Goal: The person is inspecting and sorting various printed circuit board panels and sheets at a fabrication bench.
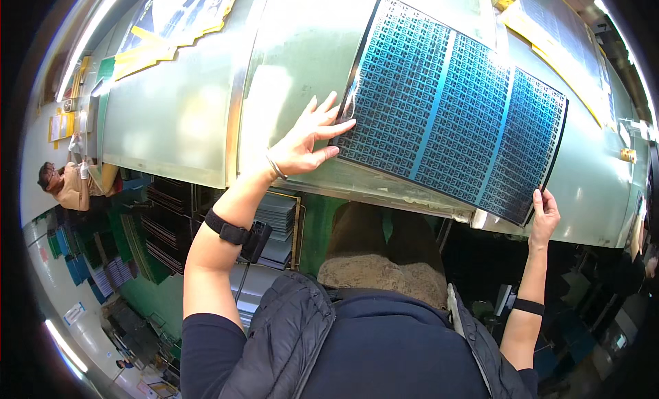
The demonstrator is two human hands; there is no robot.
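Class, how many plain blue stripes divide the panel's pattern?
2: the left stripe and the right stripe, both running across the panel, far edge to near. None seems hidden.

panel (463, 118): 1 | plain blue stripes (433, 105) (495, 135): 2 | black armbands (226, 227) (528, 306): 2 | padded vest (288, 337): 1

The patterned panel (458, 114) looks smooth and glossy; the tabletop (305, 56), sleek, glass-like; the vest (285, 341), quilted cloth; the bracelet (276, 168), shiny metal.

A glossy pale-green table (295, 28) is topped at far left and right by yellow-edged sheets (175, 18); whether the patterned blue panel (453, 107) is rested on it or held just above cannot be told.
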